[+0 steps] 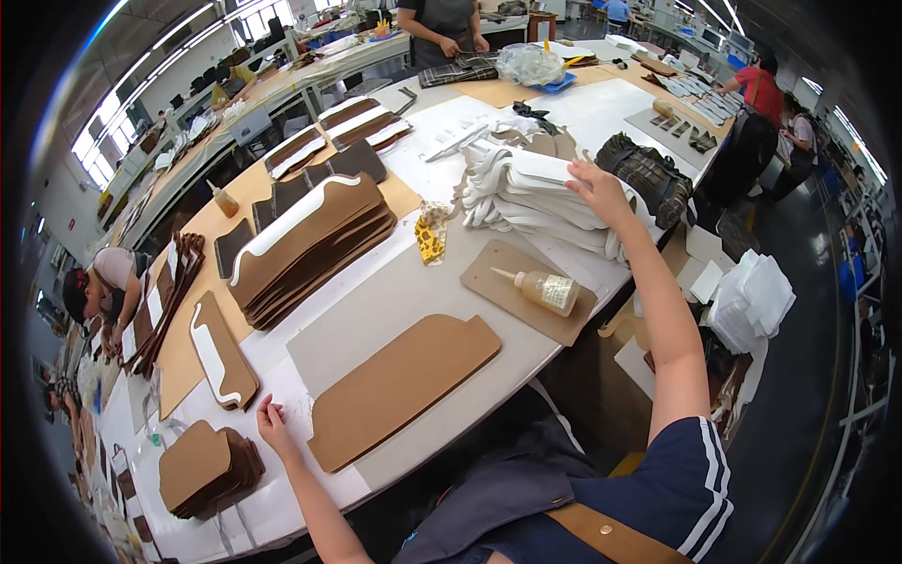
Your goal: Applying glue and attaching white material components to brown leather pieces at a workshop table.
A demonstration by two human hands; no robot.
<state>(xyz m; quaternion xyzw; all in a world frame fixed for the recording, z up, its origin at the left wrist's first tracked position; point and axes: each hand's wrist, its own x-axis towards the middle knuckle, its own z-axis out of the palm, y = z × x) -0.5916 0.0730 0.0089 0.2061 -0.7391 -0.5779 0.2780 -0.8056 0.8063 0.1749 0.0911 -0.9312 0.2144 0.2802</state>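
A large brown panel [404, 390] with one shaped long edge lies flat in front of me on a grey board [352, 324]. Just off its left end is my left hand [275, 428], fingers loosely bent and apart, holding nothing. My right arm reaches out to a pile of white shaped strips [526, 183]. On top of that pile rests my right hand [601, 193], its fingers stretched out over the strips; no strip is visibly lifted. A squeeze bottle [548, 289] with a thin nozzle lies on a brown board [493, 268], nearer me than the pile.
Stacked brown panels [319, 249] topped with a white strip stand left of centre. A single brown piece [224, 352] bears another white strip. Smaller brown pieces [209, 468] are piled near left. A dark plaid bundle [644, 174] sits beyond my right hand. Other people work around.
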